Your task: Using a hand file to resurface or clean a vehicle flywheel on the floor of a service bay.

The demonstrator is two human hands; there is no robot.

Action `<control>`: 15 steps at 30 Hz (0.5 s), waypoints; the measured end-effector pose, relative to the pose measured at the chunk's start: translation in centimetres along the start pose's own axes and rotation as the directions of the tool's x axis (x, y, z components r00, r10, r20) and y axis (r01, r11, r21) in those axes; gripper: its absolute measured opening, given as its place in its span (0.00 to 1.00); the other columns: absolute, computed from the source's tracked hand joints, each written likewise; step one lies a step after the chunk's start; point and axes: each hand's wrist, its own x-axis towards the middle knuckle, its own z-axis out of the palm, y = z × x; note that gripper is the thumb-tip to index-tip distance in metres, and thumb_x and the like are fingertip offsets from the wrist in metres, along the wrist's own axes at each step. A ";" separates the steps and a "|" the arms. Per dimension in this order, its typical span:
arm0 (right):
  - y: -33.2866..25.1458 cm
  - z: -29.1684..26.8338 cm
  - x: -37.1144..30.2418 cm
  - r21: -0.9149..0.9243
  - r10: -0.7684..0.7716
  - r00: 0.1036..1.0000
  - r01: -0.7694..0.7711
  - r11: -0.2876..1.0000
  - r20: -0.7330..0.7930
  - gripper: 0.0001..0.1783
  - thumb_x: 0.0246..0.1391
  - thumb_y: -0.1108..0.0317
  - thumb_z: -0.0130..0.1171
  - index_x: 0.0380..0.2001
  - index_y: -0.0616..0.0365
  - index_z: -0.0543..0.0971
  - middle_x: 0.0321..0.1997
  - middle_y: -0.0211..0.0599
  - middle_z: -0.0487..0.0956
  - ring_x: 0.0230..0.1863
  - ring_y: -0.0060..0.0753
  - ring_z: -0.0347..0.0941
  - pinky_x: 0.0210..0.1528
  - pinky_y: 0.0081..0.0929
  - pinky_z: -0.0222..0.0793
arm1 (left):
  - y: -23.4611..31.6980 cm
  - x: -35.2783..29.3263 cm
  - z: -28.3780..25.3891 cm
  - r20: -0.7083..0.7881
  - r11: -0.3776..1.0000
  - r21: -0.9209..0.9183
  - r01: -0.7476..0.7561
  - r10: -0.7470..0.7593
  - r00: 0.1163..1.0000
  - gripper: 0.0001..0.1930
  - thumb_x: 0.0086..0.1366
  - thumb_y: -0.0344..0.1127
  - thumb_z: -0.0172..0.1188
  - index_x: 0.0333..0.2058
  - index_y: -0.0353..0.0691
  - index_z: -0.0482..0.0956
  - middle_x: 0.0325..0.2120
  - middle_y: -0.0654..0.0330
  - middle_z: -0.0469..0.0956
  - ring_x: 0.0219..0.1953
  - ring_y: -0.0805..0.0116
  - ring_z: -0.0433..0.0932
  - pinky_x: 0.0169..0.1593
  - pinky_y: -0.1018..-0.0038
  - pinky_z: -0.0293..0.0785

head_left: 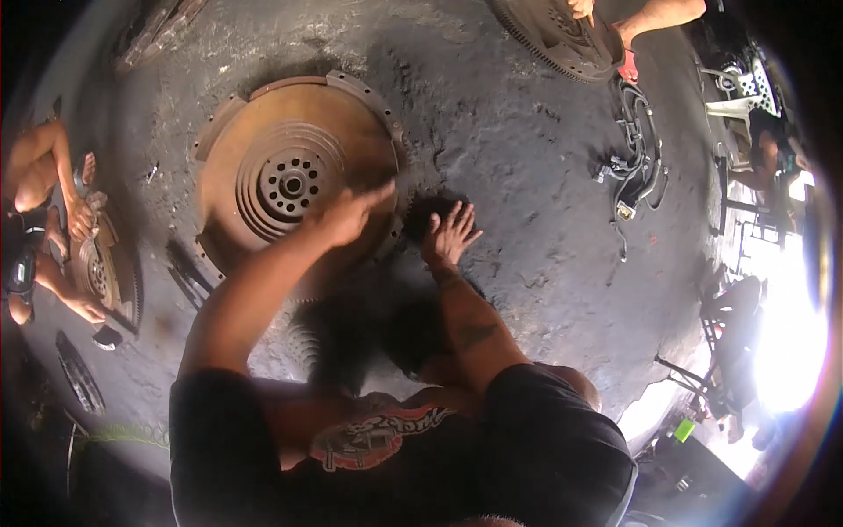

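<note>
Reaching over the brown wheel (286, 180) seems the step now — left hand (345, 220) blurred, its hold can't be told; right hand (450, 235) spread wide — careful aim may be needed next.

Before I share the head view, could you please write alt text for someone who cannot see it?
A person's blurred left hand is over a large rusty flywheel on a dark floor; the right hand is spread beside it. Co-workers' hands are on other flywheels at left and top right; a wiring harness lies at right.
</note>
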 end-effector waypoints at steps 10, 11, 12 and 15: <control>1.6 -2.6 5.1 -0.358 0.186 0.982 -0.190 0.914 -0.045 0.49 0.65 0.37 0.36 0.70 0.71 0.44 0.75 0.68 0.41 0.75 0.66 0.37 0.71 0.67 0.35 | 3.2 4.6 -2.7 0.190 0.967 -0.024 0.254 -0.245 0.951 0.31 0.70 0.38 0.51 0.68 0.72 0.55 0.39 0.40 0.79 0.36 0.39 0.79 0.39 0.53 0.73; 1.0 -2.9 5.7 -0.392 0.211 0.977 -0.178 0.903 0.043 0.50 0.64 0.36 0.37 0.70 0.72 0.45 0.74 0.71 0.42 0.75 0.68 0.40 0.71 0.64 0.40 | 5.9 4.0 -5.6 0.316 0.932 0.038 0.362 -0.354 0.880 0.31 0.70 0.39 0.52 0.68 0.74 0.54 0.42 0.41 0.79 0.39 0.39 0.79 0.40 0.54 0.74; 0.9 -2.6 6.2 -0.377 0.175 0.984 -0.152 0.914 0.027 0.57 0.56 0.32 0.47 0.69 0.74 0.49 0.73 0.73 0.45 0.74 0.72 0.43 0.70 0.64 0.43 | 3.6 2.1 -3.5 0.134 0.980 -0.039 0.193 -0.186 0.973 0.35 0.65 0.32 0.57 0.67 0.69 0.59 0.32 0.43 0.79 0.34 0.41 0.79 0.37 0.53 0.74; -3.4 -5.3 9.0 -0.323 0.327 0.809 -0.180 0.929 0.489 0.68 0.47 0.30 0.61 0.71 0.71 0.39 0.75 0.70 0.34 0.76 0.69 0.34 0.71 0.64 0.34 | 3.7 0.2 -5.8 0.254 0.985 0.064 0.162 -0.173 0.952 0.35 0.65 0.33 0.57 0.68 0.65 0.58 0.47 0.42 0.77 0.48 0.42 0.77 0.48 0.52 0.72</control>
